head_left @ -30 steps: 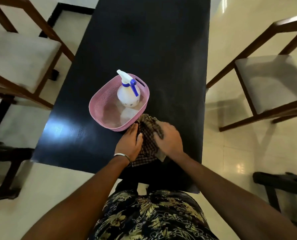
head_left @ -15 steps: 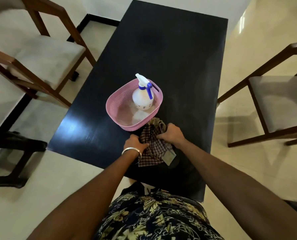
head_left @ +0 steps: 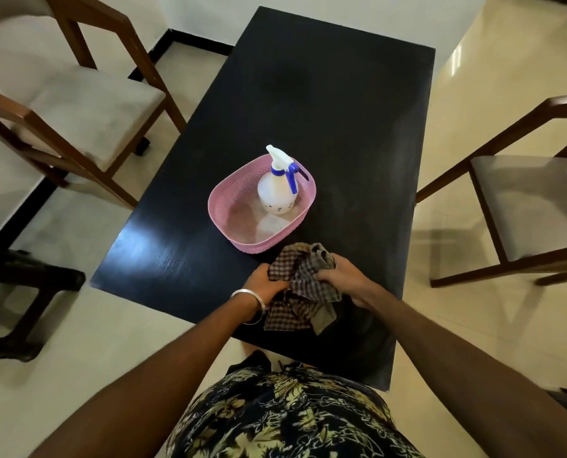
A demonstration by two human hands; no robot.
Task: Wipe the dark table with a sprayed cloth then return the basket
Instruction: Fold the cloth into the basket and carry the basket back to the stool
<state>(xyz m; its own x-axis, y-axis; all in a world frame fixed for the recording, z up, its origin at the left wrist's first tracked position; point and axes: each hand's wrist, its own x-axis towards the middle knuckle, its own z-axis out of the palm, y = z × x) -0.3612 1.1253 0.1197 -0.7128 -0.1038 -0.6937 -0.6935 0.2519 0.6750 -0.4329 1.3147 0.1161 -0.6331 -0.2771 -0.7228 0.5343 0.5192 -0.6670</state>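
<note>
A brown checked cloth (head_left: 303, 285) hangs crumpled between both hands, just above the near end of the dark table (head_left: 325, 104). My left hand (head_left: 269, 282) grips its left side; a metal bangle circles that wrist. My right hand (head_left: 340, 276) grips its right side. Just beyond the cloth a pink basket (head_left: 224, 206) sits on the table. A white spray bottle (head_left: 277, 190) with a blue trigger stands upright inside it.
A wooden chair (head_left: 77, 104) with a pale cushion stands left of the table, another chair (head_left: 526, 206) stands to the right. A dark piece of furniture (head_left: 21, 285) sits on the tiled floor at the near left.
Both hands went from pressing the cloth on the table to gripping it and lifting it a little. The camera view rose and pulled back.
</note>
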